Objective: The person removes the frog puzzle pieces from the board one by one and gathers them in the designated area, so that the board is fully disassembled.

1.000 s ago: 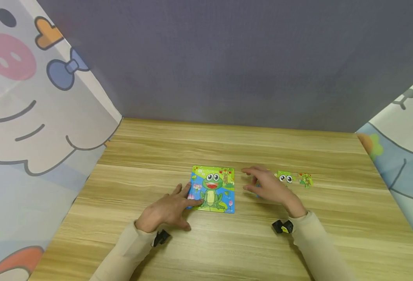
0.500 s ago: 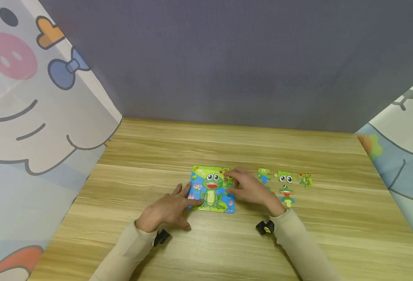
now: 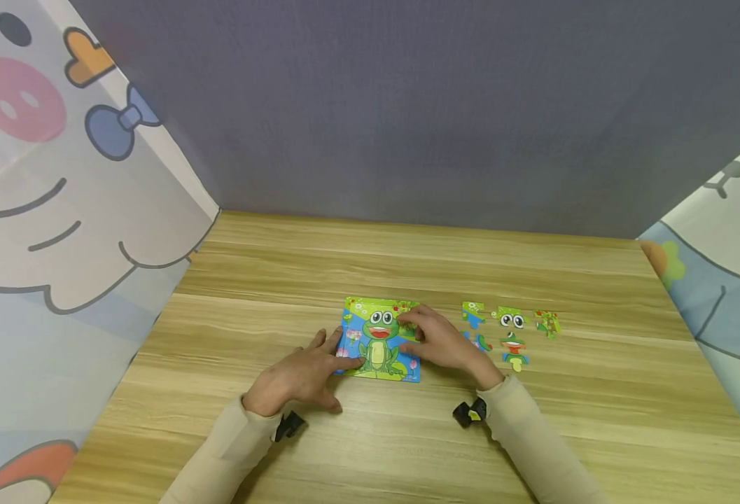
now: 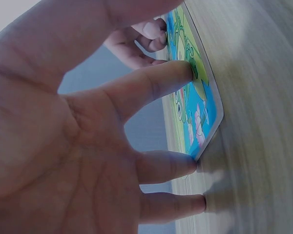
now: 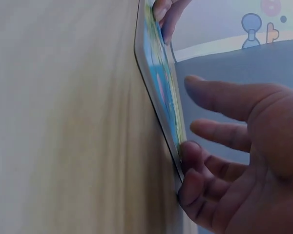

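A square frog picture puzzle board (image 3: 379, 350) lies on the wooden table, green above and blue below. My left hand (image 3: 300, 374) spreads its straight fingers over the board's lower left corner; in the left wrist view a fingertip (image 4: 188, 70) presses on the picture. At the right side, my right hand (image 3: 442, 339) rests with loosely bent fingers over the edge. The right wrist view shows its thumb and index finger apart with nothing between them, while lower fingertips (image 5: 190, 183) touch the board's rim. Part of the board's upper right is hidden under this hand.
To the right lie several loose jigsaw pieces: a flower piece (image 3: 473, 313), an eyes piece (image 3: 511, 318), a tree piece (image 3: 549, 323), a mouth piece (image 3: 513, 341), a belly piece (image 3: 516, 360) and a blue-and-green piece (image 3: 478, 341). A grey partition (image 3: 420, 126) stands behind the table.
My right hand has moved left from over the loose pieces to the board's right side, uncovering those pieces. The left hand has stayed in place.
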{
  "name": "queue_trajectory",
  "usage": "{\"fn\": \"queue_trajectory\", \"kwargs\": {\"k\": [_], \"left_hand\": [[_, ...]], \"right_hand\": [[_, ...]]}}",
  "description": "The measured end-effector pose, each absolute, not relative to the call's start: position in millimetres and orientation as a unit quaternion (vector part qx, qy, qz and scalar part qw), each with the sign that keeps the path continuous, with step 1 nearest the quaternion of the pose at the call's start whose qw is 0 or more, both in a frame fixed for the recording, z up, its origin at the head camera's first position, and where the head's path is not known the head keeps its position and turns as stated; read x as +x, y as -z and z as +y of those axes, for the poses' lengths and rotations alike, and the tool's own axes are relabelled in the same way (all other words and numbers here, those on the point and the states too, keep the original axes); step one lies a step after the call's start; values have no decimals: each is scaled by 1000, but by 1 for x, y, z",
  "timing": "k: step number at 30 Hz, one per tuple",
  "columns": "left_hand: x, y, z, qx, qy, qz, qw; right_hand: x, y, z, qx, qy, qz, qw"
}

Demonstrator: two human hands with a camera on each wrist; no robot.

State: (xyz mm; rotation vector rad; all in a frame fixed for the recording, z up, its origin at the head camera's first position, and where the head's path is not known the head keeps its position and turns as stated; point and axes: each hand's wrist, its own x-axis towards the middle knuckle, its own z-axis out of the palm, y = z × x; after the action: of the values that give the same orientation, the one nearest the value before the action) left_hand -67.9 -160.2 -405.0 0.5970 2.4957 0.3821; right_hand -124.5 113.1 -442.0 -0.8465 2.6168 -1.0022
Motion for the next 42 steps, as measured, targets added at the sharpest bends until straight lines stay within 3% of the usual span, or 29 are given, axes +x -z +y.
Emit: {"fn": "queue_trajectory", "kwargs": {"k": [42], "left_hand": [[-68,404,-160,224,-139,926,271]], "right_hand": [[-118,450,94,-213,323,917,99]]}}
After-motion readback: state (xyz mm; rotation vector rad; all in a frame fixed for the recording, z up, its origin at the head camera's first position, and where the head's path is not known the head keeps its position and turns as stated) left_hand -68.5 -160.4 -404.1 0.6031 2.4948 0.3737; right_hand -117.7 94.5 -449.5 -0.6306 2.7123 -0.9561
